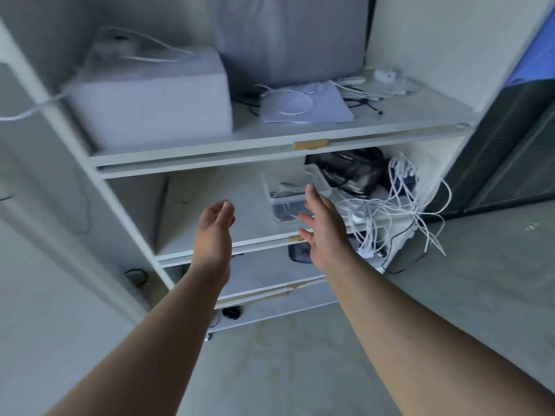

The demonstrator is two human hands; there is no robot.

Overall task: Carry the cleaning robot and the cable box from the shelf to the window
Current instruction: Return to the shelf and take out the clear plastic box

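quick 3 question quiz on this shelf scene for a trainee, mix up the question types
1. True or false: the left hand is gripping the clear plastic box.
2. Multiple choice: where does the clear plastic box sit? A) top shelf beside the white foam box; B) middle shelf, left of the tangle of white cables; C) on the floor.
3. Short answer: which hand is nearer the clear plastic box?

Key
1. False: both hands are open and hold nothing.
2. B.
3. The right hand, whose fingers overlap the box in the head view; whether they touch it cannot be told.
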